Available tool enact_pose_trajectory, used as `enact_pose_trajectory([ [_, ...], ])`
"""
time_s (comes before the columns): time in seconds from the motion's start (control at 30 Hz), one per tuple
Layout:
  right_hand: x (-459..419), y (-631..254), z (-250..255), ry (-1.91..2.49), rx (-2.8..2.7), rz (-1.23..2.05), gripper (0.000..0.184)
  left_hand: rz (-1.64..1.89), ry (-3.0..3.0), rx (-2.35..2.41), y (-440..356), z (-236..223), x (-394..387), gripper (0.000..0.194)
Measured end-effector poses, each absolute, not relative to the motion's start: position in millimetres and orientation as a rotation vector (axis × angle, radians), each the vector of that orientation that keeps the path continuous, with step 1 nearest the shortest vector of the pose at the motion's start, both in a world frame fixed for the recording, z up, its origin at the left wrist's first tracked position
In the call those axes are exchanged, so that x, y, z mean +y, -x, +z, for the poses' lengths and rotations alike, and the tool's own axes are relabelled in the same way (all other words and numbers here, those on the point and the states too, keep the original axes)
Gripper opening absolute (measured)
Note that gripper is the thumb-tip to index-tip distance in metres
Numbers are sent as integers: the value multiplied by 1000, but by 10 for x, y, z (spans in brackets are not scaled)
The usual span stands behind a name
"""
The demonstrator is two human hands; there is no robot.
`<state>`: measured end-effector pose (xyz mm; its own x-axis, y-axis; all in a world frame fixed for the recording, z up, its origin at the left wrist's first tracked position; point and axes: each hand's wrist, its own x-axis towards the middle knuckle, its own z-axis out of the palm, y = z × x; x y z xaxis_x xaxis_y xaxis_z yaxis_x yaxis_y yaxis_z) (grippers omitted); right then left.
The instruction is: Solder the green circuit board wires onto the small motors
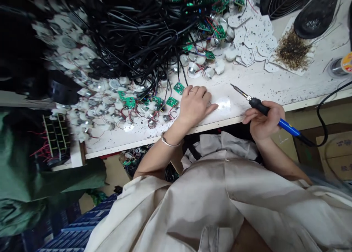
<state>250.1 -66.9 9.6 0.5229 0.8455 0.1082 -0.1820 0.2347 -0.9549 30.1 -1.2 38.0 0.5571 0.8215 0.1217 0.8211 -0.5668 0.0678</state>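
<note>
Across the white bench [242, 107] in front of you, a large tangle of black cables [137, 43] fills the upper middle. To its left and below it spreads a crowd of small white parts [104, 111] with metal faces and thin red wires. Right of the tangle, white perforated plates [254, 36] lie overlapped in a loose pile, and beyond them a black oval dish [316, 14] sits beside a patch of brown crumbs [294, 50].

Your left hand [195, 102] rests palm down near the bench's front edge, a metal bracelet [172, 144] round its wrist. Its fingers are bent and close together, the thumb held out to the right; whether they pinch anything underneath, you cannot tell from this view. Your right hand [265, 122] has its fingers closed around the soldering iron [288, 128], which slants above the front edge of the bench, its bare tip pointing up and left toward the space right of your left hand. The blue end leads into a black cord that loops up along the right side.

Near the right edge stands a spool of solder [337, 66]. Two small green circuit boards [172, 102] lie just left of your left hand.
</note>
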Motion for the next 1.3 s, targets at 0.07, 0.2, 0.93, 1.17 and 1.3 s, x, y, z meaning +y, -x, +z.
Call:
enact_pose_trajectory([
  [0.07,-674,-2503,74,1086,-729,801,28,122,-2793,1501,-102,386,-13,32],
  [0.2,-679,-2497,44,1060,-753,797,27,138,-2785,1569,439,431,-123,24],
  [0.93,174,-3209,53,1302,-1623,67,26,463,-2773,1619,-43,583,389,25],
  [1.17,39,-3202,36,1505,-1769,217,32,435,-2541,1765,-271,434,955,33],
  [1.3,-231,-3055,90,1397,-1849,356,25,204,-2574,1706,-163,585,751,32],
])
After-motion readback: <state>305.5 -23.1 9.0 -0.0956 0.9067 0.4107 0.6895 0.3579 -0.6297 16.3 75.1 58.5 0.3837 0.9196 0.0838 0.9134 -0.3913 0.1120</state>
